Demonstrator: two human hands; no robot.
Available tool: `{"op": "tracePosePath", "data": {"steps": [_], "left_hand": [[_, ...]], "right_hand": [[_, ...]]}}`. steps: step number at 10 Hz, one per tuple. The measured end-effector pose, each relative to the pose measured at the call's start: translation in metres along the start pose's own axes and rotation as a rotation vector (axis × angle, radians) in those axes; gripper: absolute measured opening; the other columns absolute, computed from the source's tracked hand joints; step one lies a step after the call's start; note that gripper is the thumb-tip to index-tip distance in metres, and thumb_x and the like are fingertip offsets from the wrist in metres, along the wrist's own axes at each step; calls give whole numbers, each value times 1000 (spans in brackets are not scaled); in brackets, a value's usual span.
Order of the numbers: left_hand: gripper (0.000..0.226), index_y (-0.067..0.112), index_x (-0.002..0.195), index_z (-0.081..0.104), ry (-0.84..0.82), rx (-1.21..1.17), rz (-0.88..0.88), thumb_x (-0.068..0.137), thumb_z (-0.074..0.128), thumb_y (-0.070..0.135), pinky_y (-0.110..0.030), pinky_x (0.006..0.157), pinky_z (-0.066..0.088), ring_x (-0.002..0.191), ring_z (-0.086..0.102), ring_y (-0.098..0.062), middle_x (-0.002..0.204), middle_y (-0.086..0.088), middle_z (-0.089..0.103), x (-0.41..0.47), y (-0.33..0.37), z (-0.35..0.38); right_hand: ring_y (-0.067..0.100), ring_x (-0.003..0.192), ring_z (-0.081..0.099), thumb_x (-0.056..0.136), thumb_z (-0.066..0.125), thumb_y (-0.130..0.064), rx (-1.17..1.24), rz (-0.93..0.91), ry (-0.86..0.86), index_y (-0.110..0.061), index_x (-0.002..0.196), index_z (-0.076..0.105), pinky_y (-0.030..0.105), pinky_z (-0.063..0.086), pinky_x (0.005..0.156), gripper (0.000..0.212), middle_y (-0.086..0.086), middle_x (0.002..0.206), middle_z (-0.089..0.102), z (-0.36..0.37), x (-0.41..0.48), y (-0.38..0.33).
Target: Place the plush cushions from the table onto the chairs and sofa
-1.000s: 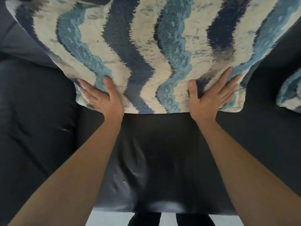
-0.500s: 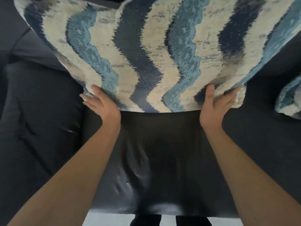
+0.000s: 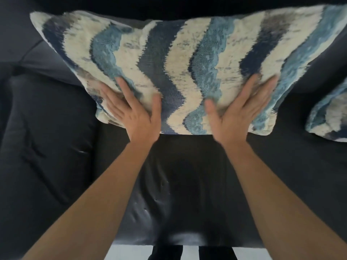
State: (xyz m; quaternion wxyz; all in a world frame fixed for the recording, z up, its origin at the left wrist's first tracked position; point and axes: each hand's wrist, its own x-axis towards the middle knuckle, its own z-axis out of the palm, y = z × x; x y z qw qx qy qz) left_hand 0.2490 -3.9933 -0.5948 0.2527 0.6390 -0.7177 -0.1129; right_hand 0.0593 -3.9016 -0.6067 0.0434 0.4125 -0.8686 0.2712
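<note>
Your left grip (image 3: 135,113) and right grip (image 3: 242,109) press flat, fingers spread, on the lower part of the cushion (image 3: 178,59); its long axis runs across the frame.

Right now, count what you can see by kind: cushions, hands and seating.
Wavy blue-and-cream plush cushions: 2 (middle cushion, right-edge cushion)
Hands: 2 (left hand and right hand, both flat on the middle cushion)
Dark sofa: 1
Total: 5

Dark grey sofa (image 3: 300,175) across whole view: glossy seat (image 3: 178,194) centre, padded arm (image 3: 47,156) left. Pale floor (image 3: 129,253) strip at bottom edge. Dim lighting.
</note>
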Motion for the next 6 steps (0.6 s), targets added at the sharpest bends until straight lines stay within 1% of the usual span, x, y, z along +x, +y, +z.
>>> {"op": "tracePosePath", "data": {"steps": [1,2,3,4,5,6], "left_hand": [[88,8,161,3,-228,143,97,102,42,60,-67,120,11,152,0,-55,162,-41,0,-52,-35,10],[82,16,162,-2,-339,241,161,104,38,58,-67,120,16,154,0,-52,164,-36,-2,-67,-59,13],[80,15,163,3,-379,259,188,105,37,57,-63,122,16,154,1,-51,165,-35,0,-57,-59,9],[76,15,163,4,-437,233,116,106,34,56,-64,122,14,155,-2,-47,167,-30,-4,-59,-41,-13],[74,13,163,10,-412,216,187,106,34,54,-63,124,8,156,0,-44,169,-26,-2,-55,-5,-54],[68,15,162,22,-354,197,272,106,34,52,-62,122,7,156,5,-45,169,-25,6,-46,32,-95]], "right_hand": [[65,149,10,91,53,-77,-128,13,-189,-4,159,13,72,11,121,108,49,158,12,10,-56,14],[64,150,7,94,49,-76,-168,-7,-247,-6,162,14,70,12,122,104,46,160,10,14,-64,21],[61,152,3,95,47,-76,-162,-12,-295,-7,164,10,68,9,124,104,43,163,5,10,-56,18],[54,155,-5,97,47,-73,-107,33,-388,-12,165,4,67,9,124,102,36,167,-5,-9,-57,13],[43,159,-8,98,52,-67,89,69,-452,-15,166,-2,62,9,126,100,25,170,-13,-50,-50,-7],[24,161,-5,101,54,-59,341,57,-412,-16,166,5,42,14,129,92,14,173,-10,-114,-30,-36]]}}
